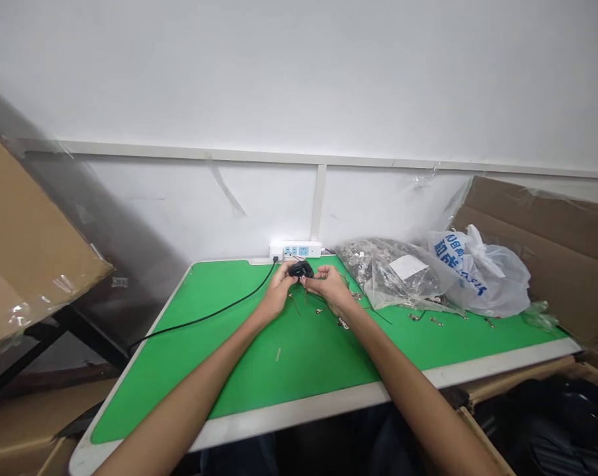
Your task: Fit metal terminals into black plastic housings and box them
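Note:
Between both hands, above the far middle of the green table top (299,370), is a small black part (301,269); its exact kind is too small to make out. My left hand (280,288) grips its left side with the fingers closed. On its right side, my right hand (330,287) pinches at the lower edge, where thin brown wires (306,295) hang down. Small metal pieces with short wires (319,311) lie scattered on the table around my right hand.
A white power strip (296,250) stands against the wall, with a black cable (214,313) running left from it. To the right sit a clear bag of metal parts (393,271) and a white plastic bag (492,277). Cardboard boxes (36,244) flank the table; one at lower right holds black parts (552,423).

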{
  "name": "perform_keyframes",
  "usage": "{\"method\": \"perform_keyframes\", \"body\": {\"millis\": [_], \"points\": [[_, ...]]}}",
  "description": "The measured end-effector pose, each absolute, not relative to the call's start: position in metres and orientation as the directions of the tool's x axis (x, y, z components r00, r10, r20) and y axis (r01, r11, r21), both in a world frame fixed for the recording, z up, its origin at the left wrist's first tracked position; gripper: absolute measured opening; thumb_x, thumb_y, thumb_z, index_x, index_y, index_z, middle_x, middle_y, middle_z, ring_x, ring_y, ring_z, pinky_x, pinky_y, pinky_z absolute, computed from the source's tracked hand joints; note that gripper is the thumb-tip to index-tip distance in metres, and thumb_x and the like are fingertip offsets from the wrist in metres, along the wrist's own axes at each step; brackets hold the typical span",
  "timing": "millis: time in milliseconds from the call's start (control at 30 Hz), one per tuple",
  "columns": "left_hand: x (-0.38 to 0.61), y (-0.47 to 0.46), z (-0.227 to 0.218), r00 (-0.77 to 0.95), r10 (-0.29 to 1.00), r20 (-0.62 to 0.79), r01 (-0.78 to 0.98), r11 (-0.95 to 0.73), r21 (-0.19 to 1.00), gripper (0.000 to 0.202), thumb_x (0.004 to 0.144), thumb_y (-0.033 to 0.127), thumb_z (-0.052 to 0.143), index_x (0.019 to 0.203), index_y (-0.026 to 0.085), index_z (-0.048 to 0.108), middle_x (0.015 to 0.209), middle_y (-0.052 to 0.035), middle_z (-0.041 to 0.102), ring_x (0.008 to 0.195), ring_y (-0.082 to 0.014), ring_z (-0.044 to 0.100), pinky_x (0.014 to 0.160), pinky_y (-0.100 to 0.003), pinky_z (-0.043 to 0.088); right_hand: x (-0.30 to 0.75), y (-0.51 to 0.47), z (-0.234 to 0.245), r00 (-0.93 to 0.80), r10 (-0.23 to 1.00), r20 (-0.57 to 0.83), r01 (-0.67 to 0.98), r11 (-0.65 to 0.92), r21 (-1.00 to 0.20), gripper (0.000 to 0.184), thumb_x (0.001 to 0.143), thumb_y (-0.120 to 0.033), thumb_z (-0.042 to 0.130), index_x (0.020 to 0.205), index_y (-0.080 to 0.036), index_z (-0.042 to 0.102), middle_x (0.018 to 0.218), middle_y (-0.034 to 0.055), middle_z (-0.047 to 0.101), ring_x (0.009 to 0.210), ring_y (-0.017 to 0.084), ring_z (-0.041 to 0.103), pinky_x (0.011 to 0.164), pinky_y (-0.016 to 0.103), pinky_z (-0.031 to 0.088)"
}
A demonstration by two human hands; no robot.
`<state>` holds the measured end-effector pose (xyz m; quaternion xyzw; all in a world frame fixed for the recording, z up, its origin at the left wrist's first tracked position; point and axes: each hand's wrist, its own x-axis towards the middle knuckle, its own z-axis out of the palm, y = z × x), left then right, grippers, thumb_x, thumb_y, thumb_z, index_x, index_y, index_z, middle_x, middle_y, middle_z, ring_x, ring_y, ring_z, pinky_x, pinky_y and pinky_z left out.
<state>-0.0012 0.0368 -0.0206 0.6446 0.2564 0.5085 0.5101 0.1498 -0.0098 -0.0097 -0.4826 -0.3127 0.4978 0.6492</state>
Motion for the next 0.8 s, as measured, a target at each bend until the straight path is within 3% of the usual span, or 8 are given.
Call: {"method": "perform_keyframes", "body": {"millis": [500, 800], "points": [[-0.001, 0.035, -0.019, 0.361, 0.850, 0.384, -0.186, -0.338, 0.923, 0.032, 0.073, 0.024, 0.061, 0.105, 0.023, 0.066, 0.115, -0.0055, 0.074, 0.116, -0.0284, 0.066, 0.108, -0.046, 0.049, 0.146, -0.017, -0.001, 0.267, 0.953, -0.143, -0.346, -0.044, -0.937, 0.066, 0.045, -0.012, 0.094, 0.093, -0.024, 0.052, 0.075, -0.0080, 0.058, 0.070, 0.014, 0.066, 0.064, 0.028, 0.061], [-0.002, 0.035, -0.015, 0.366, 0.832, 0.417, -0.176, -0.378, 0.909, 0.031, 0.074, 0.026, 0.061, 0.105, 0.023, 0.066, 0.110, -0.0043, 0.074, 0.115, -0.0288, 0.065, 0.107, -0.046, 0.049, 0.146, -0.017, 0.004, 0.235, 0.960, -0.152, -0.311, -0.074, -0.947, 0.065, 0.045, -0.018, 0.096, 0.092, -0.024, 0.051, 0.072, -0.0080, 0.063, 0.068, 0.016, 0.070, 0.064, 0.027, 0.058]]}}
